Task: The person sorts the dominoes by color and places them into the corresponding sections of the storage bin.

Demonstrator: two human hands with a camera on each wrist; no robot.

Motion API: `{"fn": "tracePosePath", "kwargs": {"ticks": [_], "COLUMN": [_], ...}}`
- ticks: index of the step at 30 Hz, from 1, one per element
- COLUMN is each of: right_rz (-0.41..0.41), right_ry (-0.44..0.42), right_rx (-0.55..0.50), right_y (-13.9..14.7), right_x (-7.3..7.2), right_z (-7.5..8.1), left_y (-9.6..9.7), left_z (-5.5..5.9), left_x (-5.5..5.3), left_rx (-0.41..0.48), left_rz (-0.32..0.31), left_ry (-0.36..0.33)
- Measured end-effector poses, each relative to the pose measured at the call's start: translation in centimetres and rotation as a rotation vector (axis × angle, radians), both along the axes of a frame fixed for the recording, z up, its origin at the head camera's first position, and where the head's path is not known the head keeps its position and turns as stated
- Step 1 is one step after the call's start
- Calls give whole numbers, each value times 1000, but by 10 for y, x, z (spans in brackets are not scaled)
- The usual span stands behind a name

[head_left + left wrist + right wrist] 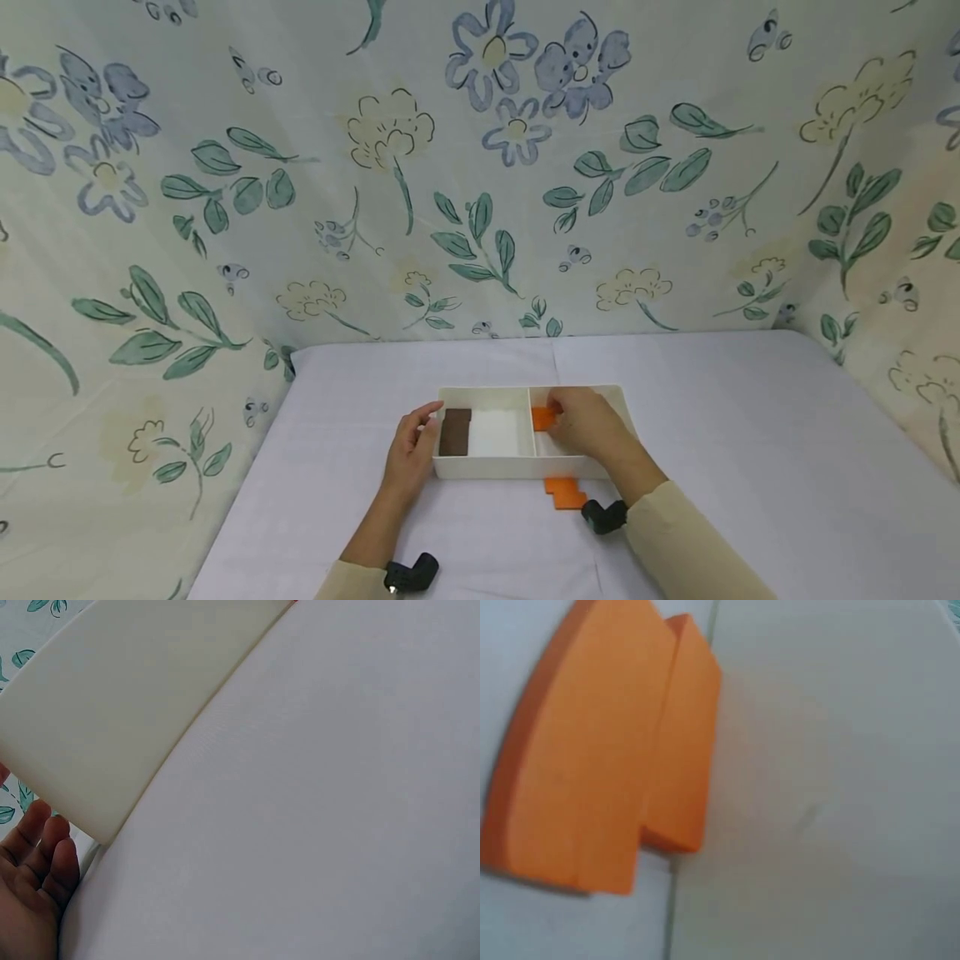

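A white two-compartment box (pixel 483 468) lies on the table. Against its left end rests my left hand (pixel 411 442), fingers loosely bent; several of those fingers (pixel 54 844) show beside the box corner in the left wrist view. My right hand (pixel 588 421) reaches into the right compartment and pinches a flat orange block (pixel 543 418), partly hidden by the fingers. Brown blocks (pixel 454 433) stand side by side at the left of the left compartment. In front of the box, below my right wrist, lie two offset orange blocks (pixel 577 750), close against its wall.
A white cloth (pixel 360 375) covers the table. Behind and to both sides hangs a floral curtain (pixel 495 250). A divider (pixel 532 429) splits the box. Black wrist cameras (pixel 412 573) sit on both wrists, the right one close to the loose orange blocks.
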State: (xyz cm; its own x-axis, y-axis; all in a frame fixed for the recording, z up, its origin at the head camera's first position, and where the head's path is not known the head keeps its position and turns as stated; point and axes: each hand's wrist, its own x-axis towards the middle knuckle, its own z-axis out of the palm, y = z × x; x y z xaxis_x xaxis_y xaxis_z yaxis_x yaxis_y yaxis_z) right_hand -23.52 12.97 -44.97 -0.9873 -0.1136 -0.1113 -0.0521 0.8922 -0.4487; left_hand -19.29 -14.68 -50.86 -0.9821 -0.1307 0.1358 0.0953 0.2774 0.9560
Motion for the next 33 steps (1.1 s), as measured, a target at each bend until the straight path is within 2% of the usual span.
{"fn": "tracePosePath", "kwargs": {"ticks": [5,8,11,15,20,26,33], "right_rz": [27,34,29,45,46,79,99], "right_ry": [74,116,104,53,20,-35,-23], "right_rx": [-114,-219,-283,-267,-224,-232,-176], "right_y": [9,13,17,24,32,40,41], "right_x": [10,24,41,61,76,90,97], "right_z": [8,15,22,27,27,20,14], "left_y": [2,3,2,0,1,3,2], "left_z": [1,1,1,2,2,1,1], "left_x": [-2,-2,-2,0,0,1,2], "left_rx": [-28,-42,-43,-32,-43,-39,-27], "left_rz": [11,23,28,12,20,24,12], "left_ry": [-4,-30,-41,-20,-25,-24,-27]}}
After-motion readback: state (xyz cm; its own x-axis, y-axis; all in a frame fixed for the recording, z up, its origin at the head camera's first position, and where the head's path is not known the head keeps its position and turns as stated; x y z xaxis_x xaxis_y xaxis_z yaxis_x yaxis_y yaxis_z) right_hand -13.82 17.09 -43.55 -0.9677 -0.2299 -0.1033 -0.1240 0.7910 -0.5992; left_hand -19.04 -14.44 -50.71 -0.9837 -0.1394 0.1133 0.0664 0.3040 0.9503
